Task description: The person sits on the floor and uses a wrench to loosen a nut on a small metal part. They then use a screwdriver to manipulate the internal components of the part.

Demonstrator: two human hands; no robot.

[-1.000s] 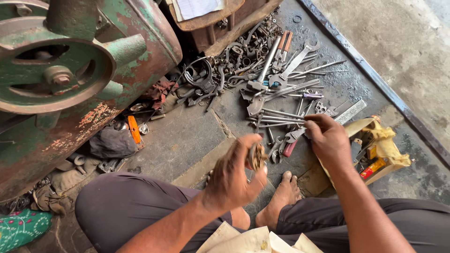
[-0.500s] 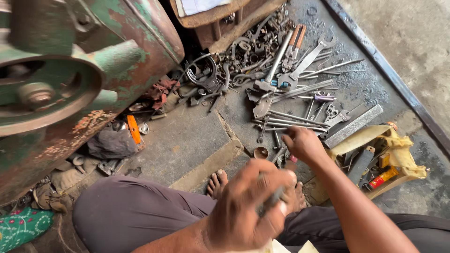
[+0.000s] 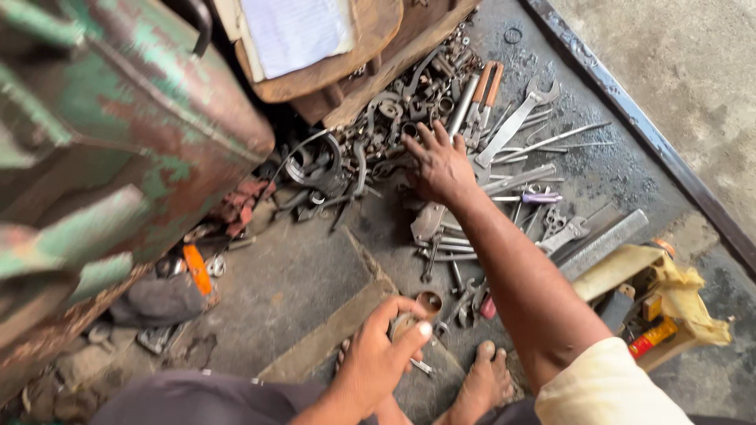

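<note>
Right hand (image 3: 438, 164) now stretched out to the 12 o'clock side, fingers spread wide and flat, palm down on the heap of loose metal parts (image 3: 378, 134). Half a second ago it hung nearer in, over the wrenches by the feet; a second ago it hovered higher still. So the reach has gone from the near tools to the far pile, and it reads as rummaging among the rings and links there. Nothing gripped yet that I can see; fingertips touch the scrap, no closing.

Left hand (image 3: 376, 364) low, at 6 o'clock, curled round a small metal piece (image 3: 407, 324), thumb and forefinger pinching it. It has dropped closer to the floor since the earlier views, where it was raised and cupped.

A small round cup-like part (image 3: 429, 301) sits on the floor just beside the left fingertips, at about 1 o'clock from them.

Outward: wrenches and pliers (image 3: 504, 130) fanned out at 2 o'clock of the right hand. Bare foot (image 3: 482, 384) at 6 o'clock. Yellow box (image 3: 654, 307) at 4 o'clock. Rusted green machine (image 3: 110, 142) fills 9 to 11 o'clock. Orange-handled tool (image 3: 197, 267) beneath it.
</note>
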